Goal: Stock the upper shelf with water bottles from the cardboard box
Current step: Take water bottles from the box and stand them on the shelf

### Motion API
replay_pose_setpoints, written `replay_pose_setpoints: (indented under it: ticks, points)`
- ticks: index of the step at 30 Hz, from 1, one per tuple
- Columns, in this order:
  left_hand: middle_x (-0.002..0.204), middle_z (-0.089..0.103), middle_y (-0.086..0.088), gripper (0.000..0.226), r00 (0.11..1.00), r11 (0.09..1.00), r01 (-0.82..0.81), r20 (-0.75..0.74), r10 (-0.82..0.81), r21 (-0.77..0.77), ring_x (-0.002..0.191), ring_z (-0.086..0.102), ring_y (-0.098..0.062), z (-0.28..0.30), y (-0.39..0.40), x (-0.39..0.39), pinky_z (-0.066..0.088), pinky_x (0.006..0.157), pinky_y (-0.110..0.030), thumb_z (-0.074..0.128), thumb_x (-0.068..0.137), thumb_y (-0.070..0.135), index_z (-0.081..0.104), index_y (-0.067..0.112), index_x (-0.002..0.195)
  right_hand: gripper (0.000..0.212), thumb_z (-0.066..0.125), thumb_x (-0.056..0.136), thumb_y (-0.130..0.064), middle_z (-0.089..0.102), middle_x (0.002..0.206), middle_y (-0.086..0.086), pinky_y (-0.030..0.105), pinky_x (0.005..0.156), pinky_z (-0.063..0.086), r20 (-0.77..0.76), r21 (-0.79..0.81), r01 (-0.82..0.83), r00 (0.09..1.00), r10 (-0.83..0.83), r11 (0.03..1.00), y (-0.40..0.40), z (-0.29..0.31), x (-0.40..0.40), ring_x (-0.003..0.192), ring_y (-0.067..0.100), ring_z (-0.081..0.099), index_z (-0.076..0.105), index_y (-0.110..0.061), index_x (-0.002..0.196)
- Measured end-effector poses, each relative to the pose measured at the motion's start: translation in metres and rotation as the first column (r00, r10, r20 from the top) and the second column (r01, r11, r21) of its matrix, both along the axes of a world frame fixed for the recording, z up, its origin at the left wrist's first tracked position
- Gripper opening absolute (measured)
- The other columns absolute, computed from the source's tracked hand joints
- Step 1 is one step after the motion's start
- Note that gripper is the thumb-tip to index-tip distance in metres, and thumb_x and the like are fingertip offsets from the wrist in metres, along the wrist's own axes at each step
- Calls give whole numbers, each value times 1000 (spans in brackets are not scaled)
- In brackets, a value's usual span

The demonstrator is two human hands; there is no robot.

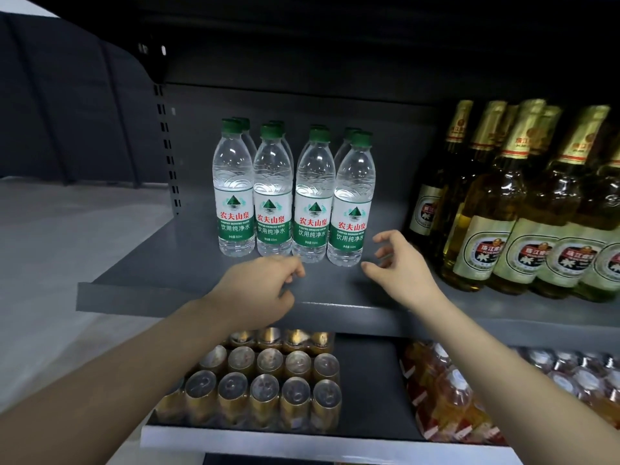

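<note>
Both hands reach over the front lip of the upper shelf (188, 263), holding nothing. The left hand (258, 286) is loosely curled, fingers bent inward, just in front of the water bottles (292, 196). The right hand (402, 266) is half open, thumb and fingers spread, at about 4 o'clock from the bottles. The bottles stand upright in two rows. Beer bottles (503, 203) crowd the shelf at 3 o'clock. Below, gold cans (265, 384) and packed orange drinks (446, 397) fill the lower shelf.
</note>
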State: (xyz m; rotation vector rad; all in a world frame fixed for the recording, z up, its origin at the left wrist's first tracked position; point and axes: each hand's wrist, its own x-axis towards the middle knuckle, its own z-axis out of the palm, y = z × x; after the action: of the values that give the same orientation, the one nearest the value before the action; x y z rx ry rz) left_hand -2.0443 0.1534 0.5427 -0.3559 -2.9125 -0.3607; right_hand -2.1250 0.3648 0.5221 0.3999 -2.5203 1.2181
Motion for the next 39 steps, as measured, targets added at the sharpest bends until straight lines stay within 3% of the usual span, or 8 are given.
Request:
replay_pose_setpoints:
  ticks: [6, 9, 14, 22, 31, 36, 39]
  points:
    - [122, 54, 7, 35, 993, 993, -101, -74, 97, -56, 113, 52, -16, -1, -1, 19, 42, 86, -29, 41, 89, 18, 46, 26, 122, 33, 68, 77, -15, 52, 91, 1, 30, 73, 43, -29, 148, -41, 999, 46, 988, -3, 2, 25, 73, 15, 50, 46, -24, 100]
    - [121, 54, 7, 33, 993, 993, -104, -62, 100, -62, 113, 52, -17, -2, -2, 32, 41, 85, -29, 41, 89, 18, 46, 25, 121, 34, 67, 78, -18, 53, 97, 2, 32, 77, 45, -31, 286, -43, 998, 54, 957, -4, 2, 42, 81, 18, 53, 51, -17, 107]
    - [116, 56, 6, 31, 996, 994, -85, -46, 82, -68, 107, 55, -18, -7, -2, 60, 44, 82, -30, 41, 88, 16, 48, 25, 117, 34, 66, 79, -21, 52, 95, -1, 33, 79, 46, -17, 385, -58, 997, 70, 921, -5, 0, 73, 83, 17, 51, 53, -16, 109]
    - [109, 59, 6, 27, 998, 994, -61, -16, 60, -86, 98, 56, -19, -15, -8, 111, 43, 74, -30, 42, 87, 18, 48, 27, 112, 22, 65, 78, -18, 56, 93, 2, 32, 74, 45, 22, 387, -45, 999, 40, 921, -2, -5, 131, 82, 19, 53, 54, -18, 98]
    - [119, 57, 3, 29, 999, 993, -9, 35, 13, -120, 103, 56, -20, -21, 4, 162, 43, 74, -31, 43, 88, 20, 47, 25, 117, 25, 64, 80, -18, 57, 92, 1, 32, 76, 46, 51, 377, -6, 999, -15, 926, 18, -17, 194, 85, 19, 55, 57, -14, 104]
    - [108, 59, 4, 12, 999, 992, 33, 42, -28, -124, 92, 56, -19, -27, 23, 178, 37, 64, -29, 42, 88, 19, 41, 27, 97, 23, 63, 79, -16, 59, 91, 2, 30, 72, 45, 85, 363, 38, 994, -73, 931, 43, -24, 219, 82, 19, 56, 57, -15, 102]
    - [111, 60, 5, 22, 998, 993, 53, 51, -48, -103, 100, 57, -20, -32, 36, 186, 40, 69, -30, 44, 87, 21, 48, 28, 108, 19, 61, 79, -14, 60, 89, 3, 30, 70, 45, 110, 359, 62, 988, -108, 931, 59, -27, 234, 76, 20, 57, 55, -18, 96]
